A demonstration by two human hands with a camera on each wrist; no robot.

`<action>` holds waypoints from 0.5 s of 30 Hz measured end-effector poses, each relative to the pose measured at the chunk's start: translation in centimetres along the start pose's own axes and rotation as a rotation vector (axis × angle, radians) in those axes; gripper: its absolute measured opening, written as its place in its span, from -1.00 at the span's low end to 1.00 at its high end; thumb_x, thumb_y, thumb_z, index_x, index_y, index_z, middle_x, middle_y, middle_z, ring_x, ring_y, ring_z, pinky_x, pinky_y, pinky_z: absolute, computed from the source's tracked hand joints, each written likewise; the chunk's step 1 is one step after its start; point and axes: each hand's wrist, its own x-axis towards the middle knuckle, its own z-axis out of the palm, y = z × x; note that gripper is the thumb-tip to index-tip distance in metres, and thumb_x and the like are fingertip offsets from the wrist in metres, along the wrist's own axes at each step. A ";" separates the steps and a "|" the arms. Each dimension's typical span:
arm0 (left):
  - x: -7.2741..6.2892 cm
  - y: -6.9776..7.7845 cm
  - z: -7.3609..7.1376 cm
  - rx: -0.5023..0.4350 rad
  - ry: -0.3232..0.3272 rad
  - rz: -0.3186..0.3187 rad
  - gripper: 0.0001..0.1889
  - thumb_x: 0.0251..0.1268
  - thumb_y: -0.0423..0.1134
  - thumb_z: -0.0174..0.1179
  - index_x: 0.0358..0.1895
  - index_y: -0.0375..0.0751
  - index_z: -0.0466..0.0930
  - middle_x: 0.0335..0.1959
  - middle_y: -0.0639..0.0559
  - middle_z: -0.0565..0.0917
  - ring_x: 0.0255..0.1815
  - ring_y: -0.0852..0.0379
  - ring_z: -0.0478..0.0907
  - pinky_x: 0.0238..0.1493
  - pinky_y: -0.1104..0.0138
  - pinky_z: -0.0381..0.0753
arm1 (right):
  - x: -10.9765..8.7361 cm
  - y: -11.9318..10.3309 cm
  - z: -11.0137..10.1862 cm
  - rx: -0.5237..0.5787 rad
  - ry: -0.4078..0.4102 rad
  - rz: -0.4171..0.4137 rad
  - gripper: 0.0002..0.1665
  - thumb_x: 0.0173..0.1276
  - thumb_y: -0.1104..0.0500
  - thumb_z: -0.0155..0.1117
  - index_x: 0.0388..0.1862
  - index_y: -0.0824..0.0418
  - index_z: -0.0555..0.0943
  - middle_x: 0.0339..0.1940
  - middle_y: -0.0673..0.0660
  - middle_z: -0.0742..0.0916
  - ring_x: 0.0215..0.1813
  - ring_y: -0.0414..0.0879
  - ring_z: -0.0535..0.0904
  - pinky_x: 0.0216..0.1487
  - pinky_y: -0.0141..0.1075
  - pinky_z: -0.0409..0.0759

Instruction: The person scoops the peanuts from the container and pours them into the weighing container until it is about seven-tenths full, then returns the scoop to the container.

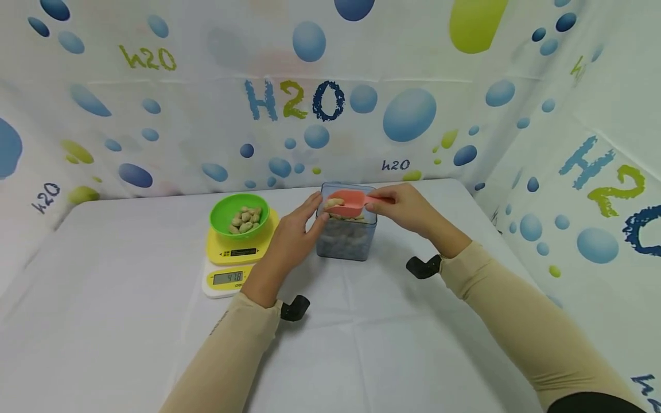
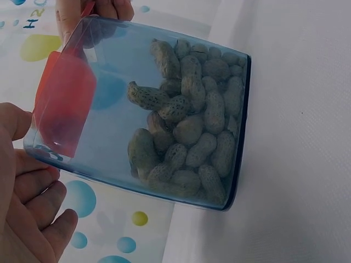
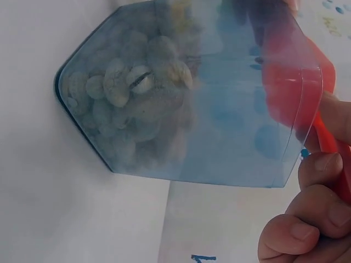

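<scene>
A clear bluish container, partly filled with unshelled peanuts, stands upright on the table. My left hand holds it at the near left corner of the rim, with the thumb at the front and fingers along the left side. Between thumb and fingers, my right hand pinches the handle of a red scoop. The scoop lies level in the container's mouth, and a peanut shows in it. Through the wall the scoop appears well above the heap in the left wrist view.
Left of the container, a yellow and white kitchen scale carries a green bowl with several peanuts inside. Digits show on its display. A printed curtain hangs behind the white-covered table.
</scene>
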 end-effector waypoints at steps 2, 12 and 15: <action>0.0 0.1 0.1 -0.009 -0.007 0.004 -0.38 0.56 0.12 -0.13 0.55 0.00 0.12 0.57 0.12 0.17 0.55 0.11 0.14 0.50 0.10 0.23 | -0.2 0.0 -0.2 0.004 0.002 0.011 -0.46 0.41 -0.08 0.27 0.27 0.15 0.59 0.21 0.11 0.65 0.06 0.01 0.54 0.12 -0.08 0.60; -0.1 0.1 -0.2 -0.013 0.005 -0.006 -0.37 0.55 0.12 -0.12 0.55 -0.03 0.12 0.58 0.11 0.14 0.57 0.09 0.11 0.51 0.07 0.21 | -0.1 0.0 -0.5 0.013 0.006 0.028 -0.42 0.38 -0.12 0.29 0.26 0.15 0.60 0.20 0.11 0.66 0.08 0.01 0.57 0.15 -0.05 0.61; 0.0 0.0 -0.4 -0.007 0.009 0.007 -0.37 0.56 0.11 -0.12 0.56 -0.06 0.11 0.58 0.04 0.15 0.57 0.06 0.10 0.52 0.06 0.20 | -0.1 0.1 -0.9 -0.012 0.007 0.041 -0.38 0.37 -0.15 0.28 0.29 0.15 0.57 0.21 0.12 0.65 0.12 0.01 0.58 0.15 -0.04 0.61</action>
